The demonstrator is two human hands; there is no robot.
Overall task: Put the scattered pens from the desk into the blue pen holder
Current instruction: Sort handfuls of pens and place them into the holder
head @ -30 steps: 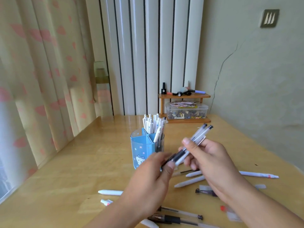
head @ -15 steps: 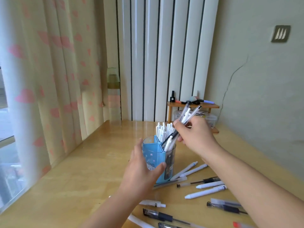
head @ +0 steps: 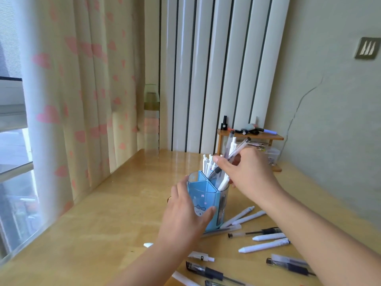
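The blue pen holder (head: pixel 203 195) stands mid-desk with several white pens upright in its back compartment. My left hand (head: pixel 185 215) wraps its near left side and grips it. My right hand (head: pixel 247 172) is just right of the rim, shut on a bundle of pens (head: pixel 232 155) whose lower ends dip into the right compartment. Scattered pens lie on the desk to the right and front: white pens (head: pixel 265 245), a clear black-grip pen (head: pixel 255 232) and black pens (head: pixel 206 271).
A small wooden shelf (head: pixel 250 137) with markers and a clear box of clips stands at the back right by the wall. Heart-patterned curtains (head: pixel 72 100) hang along the desk's left edge. A small white cap (head: pixel 148 245) lies near my left forearm.
My right hand carried the pen bundle from above the desk to the holder and tipped it into the right compartment. My left hand let go of the bundle and took hold of the holder.
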